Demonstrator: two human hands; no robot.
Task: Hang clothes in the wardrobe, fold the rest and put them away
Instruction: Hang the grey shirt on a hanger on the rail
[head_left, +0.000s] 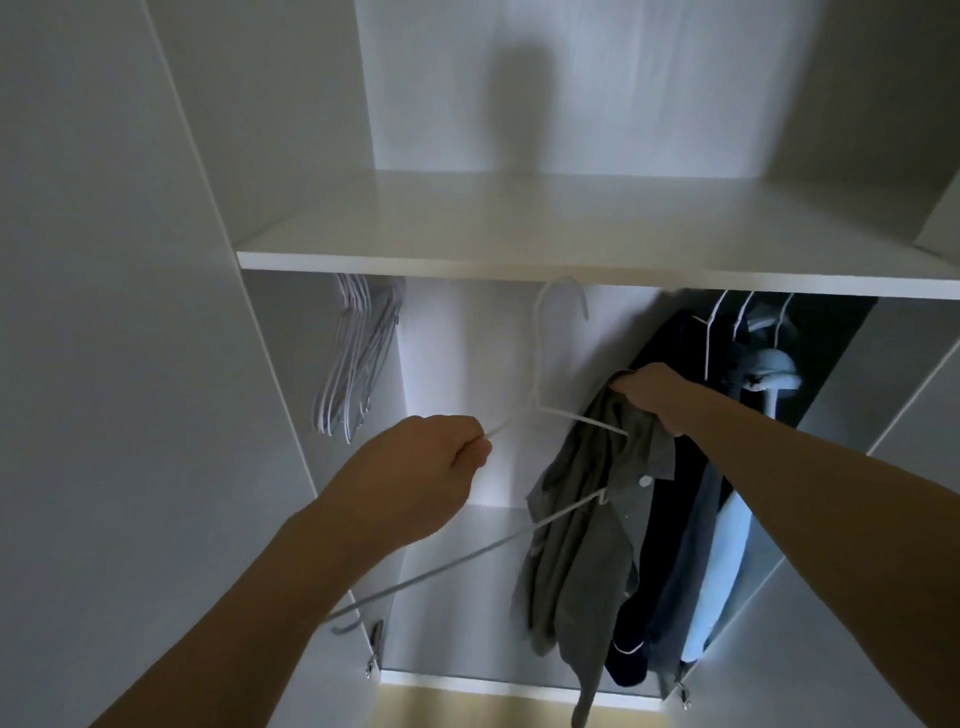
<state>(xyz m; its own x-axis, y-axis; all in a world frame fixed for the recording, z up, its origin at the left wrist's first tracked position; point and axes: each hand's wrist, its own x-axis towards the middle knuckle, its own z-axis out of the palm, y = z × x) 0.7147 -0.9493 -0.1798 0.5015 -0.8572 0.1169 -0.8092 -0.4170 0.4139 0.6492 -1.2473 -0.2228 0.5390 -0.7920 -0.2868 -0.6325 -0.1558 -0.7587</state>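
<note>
I face an open white wardrobe (291, 415). My left hand (421, 467) pinches the left shoulder of a white wire hanger (537, 358), whose hook reaches up just under the shelf. My right hand (654, 395) grips a grey button shirt (582, 525) by its top, and the shirt hangs down limp. The hanger's right arm lies across the shirt's upper part, and its bottom bar passes in front of the cloth. The rail is hidden behind the shelf edge.
A white shelf (571, 234) spans the wardrobe above the hanging space. Several bare white hangers (358, 358) hang bunched at the left. Dark and light-blue garments (727, 467) hang at the right. The wardrobe's bottom board (467, 680) lies below.
</note>
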